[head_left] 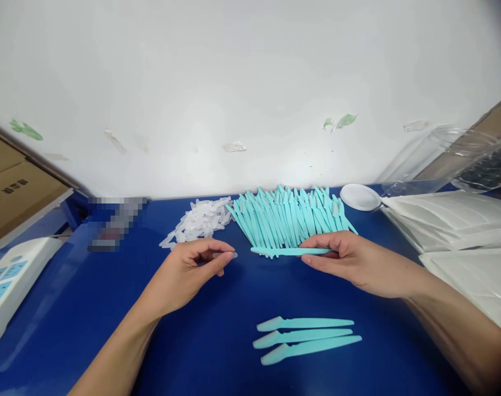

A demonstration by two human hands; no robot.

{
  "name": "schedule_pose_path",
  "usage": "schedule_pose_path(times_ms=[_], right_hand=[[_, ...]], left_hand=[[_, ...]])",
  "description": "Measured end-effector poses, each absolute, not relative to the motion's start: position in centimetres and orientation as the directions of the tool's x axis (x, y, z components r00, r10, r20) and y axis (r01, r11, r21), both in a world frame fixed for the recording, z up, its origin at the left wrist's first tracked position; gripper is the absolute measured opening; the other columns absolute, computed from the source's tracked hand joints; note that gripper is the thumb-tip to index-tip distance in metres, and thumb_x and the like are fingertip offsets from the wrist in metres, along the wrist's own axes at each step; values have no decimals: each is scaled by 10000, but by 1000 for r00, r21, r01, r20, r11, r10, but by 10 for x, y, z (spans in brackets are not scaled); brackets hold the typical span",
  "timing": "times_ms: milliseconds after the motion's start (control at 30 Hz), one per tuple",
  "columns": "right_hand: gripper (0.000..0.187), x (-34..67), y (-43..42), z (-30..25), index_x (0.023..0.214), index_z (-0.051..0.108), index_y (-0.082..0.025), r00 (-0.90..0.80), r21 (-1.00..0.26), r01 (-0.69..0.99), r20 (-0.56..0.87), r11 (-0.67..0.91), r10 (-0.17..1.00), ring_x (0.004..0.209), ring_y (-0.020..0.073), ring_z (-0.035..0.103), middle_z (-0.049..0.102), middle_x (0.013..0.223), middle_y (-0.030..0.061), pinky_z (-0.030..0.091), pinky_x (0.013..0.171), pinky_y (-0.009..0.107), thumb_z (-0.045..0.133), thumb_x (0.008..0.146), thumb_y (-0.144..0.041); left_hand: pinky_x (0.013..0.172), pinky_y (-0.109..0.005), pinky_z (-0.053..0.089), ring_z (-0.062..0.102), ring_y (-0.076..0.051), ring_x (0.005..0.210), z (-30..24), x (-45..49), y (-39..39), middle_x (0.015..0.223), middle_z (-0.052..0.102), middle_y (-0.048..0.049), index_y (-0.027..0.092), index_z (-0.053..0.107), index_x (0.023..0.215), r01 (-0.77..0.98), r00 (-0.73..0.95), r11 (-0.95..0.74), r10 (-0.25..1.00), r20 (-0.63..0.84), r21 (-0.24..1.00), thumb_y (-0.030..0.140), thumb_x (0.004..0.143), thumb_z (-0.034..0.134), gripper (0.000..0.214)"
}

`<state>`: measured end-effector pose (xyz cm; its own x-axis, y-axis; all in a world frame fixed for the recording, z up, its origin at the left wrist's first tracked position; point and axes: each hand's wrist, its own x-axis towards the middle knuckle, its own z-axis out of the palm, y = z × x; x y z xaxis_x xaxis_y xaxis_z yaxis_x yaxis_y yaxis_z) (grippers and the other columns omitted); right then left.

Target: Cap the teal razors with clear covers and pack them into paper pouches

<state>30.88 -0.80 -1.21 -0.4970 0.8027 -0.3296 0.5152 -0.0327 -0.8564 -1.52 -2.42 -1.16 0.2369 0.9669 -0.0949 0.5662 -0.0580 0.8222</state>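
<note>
My right hand (343, 254) is closed round the handle of a teal eyebrow razor (281, 252), held level with its blade end pointing left. Between the thumb and fingers of my left hand (205, 264) is a small translucent blade cap (234, 255), mostly covered by the fingertips. A short gap separates the cap from the razor. Behind my left hand lies a heap of similar translucent caps (203, 220). A large pile of teal razors (287, 217) spreads behind the held one. Nearer to me, three razors (308, 336) lie side by side, their blade ends covered by caps.
The blue table (201, 352) meets a white wall at the back. A white round lid (360, 197) and white padded packs (461, 220) lie right, near a clear plastic jar (436, 154). A power strip (15, 280) and cardboard boxes (19, 192) are left.
</note>
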Motion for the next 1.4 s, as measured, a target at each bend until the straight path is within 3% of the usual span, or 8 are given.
schedule_pose_path(times_ms=[133,300,567,1033,1400], right_hand=[[437,306,-9,-7,1067,751,-277,-529,-823,567,-322,45,785,622,136,400,523,716,-20,342,615,269,455,983,-586],[463,302,-8,-6,974,748,-261,-576,-805,590,-361,67,733,631,128,377,446,700,-27,315,614,266,425,1001,-590],[420,303,-5,-9,950,729,-251,-575,-795,607,-420,21,702,564,110,284,296,615,-60,240,541,269,470,995,-578],[369,304,-6,-10,927,737,-257,-577,-803,595,-410,20,707,567,111,281,290,617,-60,236,540,271,512,986,-544],[372,306,-5,-7,919,738,-274,-576,-807,590,-415,7,704,550,112,262,259,610,-59,218,522,272,509,983,-560]], left_hand=[[652,-227,483,631,-141,685,-19,-13,-24,707,701,-2,233,783,1038,421,190,78,967,-172,904,476,911,710,283],[789,-242,546,700,-156,820,-28,-14,-20,868,777,-32,230,771,1139,214,210,228,939,-273,950,443,874,769,340],[770,-229,567,712,-145,801,-29,-6,-23,827,776,-23,215,782,1061,266,250,213,926,-281,940,432,868,778,290],[764,-226,579,730,-167,839,-29,-7,-25,866,789,-27,243,801,1056,335,208,165,947,-244,928,462,844,792,305],[759,-205,582,732,-150,815,-30,-6,-28,878,795,-26,245,810,1026,280,213,174,948,-238,944,421,837,810,259]])
